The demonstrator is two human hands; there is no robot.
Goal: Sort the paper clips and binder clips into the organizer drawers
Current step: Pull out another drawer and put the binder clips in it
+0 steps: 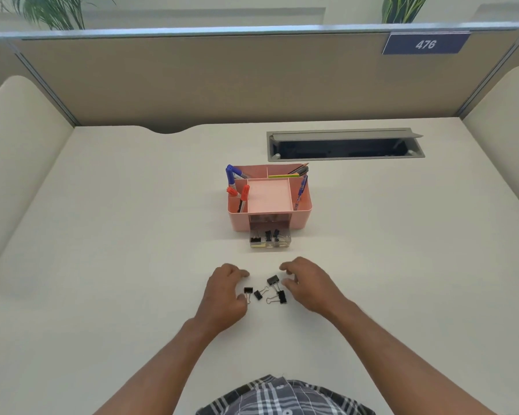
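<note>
Several black binder clips lie loose on the white desk between my hands: one (248,290) by my left thumb, a small one (257,294) beside it, a larger one (272,279) by my right fingers, and one (281,297) nearer me. My left hand (225,295) rests on the desk with fingers loosely curled, thumb tip right beside the leftmost clip. My right hand (307,284) hovers with curled fingers just right of the larger clip, holding nothing. The pink organizer (300,218) stands farther back. Its clear drawer (270,245) is pulled out, with black binder clips (268,235) in it.
Blue and red markers (242,194), pencils and a pen stand in the organizer's top compartments. A grey cable hatch (345,144) is open in the desk behind it. Beige partition walls enclose the desk at the back and sides.
</note>
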